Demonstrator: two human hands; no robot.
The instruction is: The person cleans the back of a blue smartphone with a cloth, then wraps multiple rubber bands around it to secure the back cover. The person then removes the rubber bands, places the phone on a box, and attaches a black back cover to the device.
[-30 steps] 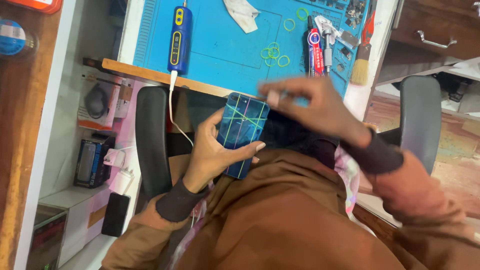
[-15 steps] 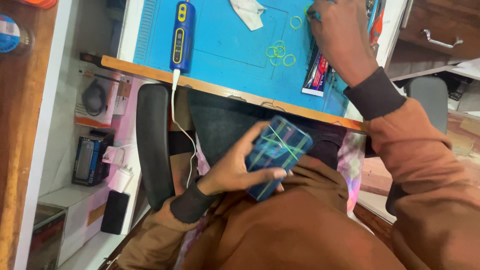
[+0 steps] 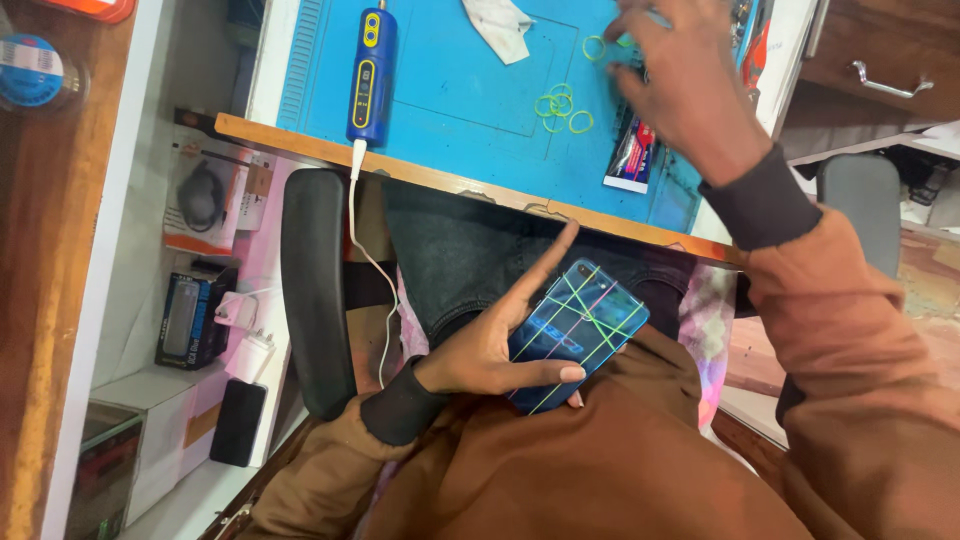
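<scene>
Blue and glossy, a phone (image 3: 578, 330) crossed by thin green rubber bands is held over the lap in the left hand (image 3: 490, 345), the thumb laid across its lower edge and the index finger stretched out towards the desk edge. Above it, on the blue work mat (image 3: 450, 90), loose green rubber bands (image 3: 560, 105) are reached for by the right hand (image 3: 690, 85), its fingers spread and blurred, so whether anything is pinched cannot be told. A blue and yellow electric screwdriver (image 3: 370, 75) is laid on the mat to the left, and a crumpled white cloth (image 3: 500, 25) near the top edge.

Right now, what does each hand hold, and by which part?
The left hand holds a rubber-banded blue phone by its lower end. The right hand, over the mat, is blurred; any hold cannot be told.
</scene>
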